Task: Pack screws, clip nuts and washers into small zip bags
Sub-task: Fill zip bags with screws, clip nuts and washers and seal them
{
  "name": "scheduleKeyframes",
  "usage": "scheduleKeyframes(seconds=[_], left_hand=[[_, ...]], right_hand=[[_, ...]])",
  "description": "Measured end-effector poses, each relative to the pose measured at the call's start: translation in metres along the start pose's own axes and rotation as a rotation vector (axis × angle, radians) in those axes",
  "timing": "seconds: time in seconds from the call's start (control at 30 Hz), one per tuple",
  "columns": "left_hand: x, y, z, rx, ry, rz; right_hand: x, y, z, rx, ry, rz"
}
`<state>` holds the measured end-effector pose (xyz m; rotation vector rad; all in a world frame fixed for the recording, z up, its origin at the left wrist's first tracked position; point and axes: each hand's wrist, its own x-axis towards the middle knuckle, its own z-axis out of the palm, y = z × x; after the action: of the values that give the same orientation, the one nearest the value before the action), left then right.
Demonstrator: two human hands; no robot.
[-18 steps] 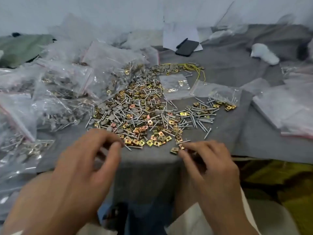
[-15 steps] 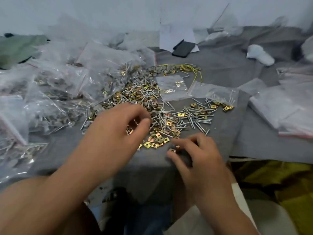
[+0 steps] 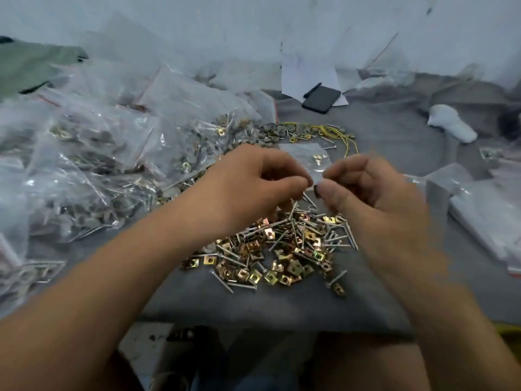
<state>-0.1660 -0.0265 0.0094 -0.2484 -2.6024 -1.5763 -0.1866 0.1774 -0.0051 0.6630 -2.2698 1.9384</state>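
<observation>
Both hands, left (image 3: 248, 182) and right (image 3: 366, 187), curl and pinch a thin clear zip bag (image 3: 317, 172) above glinting brassy clip nuts (image 3: 270, 275) and slim steel screws (image 3: 293, 230).

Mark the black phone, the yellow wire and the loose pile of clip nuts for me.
black phone (image 3: 322, 99): head view, middle of its dark face.
yellow wire (image 3: 335, 133): head view, on the tangled loop.
loose pile of clip nuts (image 3: 282, 263): head view, centre of the brass-coloured heap.
</observation>
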Motion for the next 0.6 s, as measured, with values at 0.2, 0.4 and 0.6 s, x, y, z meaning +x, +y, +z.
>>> scheduleKeyframes(seconds=[0.2,0.4,0.6], left_hand=[[0.008,-0.02,0.005,-0.326,0.107,-0.006],[0.0,-0.022,-0.001,-0.209,0.063,-0.004],[-0.006,-0.013,-0.001,-0.106,0.09,-0.044]], right_hand=[[0.027,0.008,0.035,0.174,0.131,0.009],[0.014,0.012,0.044,0.288,0.2,0.114],[0.004,0.017,0.039,0.427,0.149,0.259]])
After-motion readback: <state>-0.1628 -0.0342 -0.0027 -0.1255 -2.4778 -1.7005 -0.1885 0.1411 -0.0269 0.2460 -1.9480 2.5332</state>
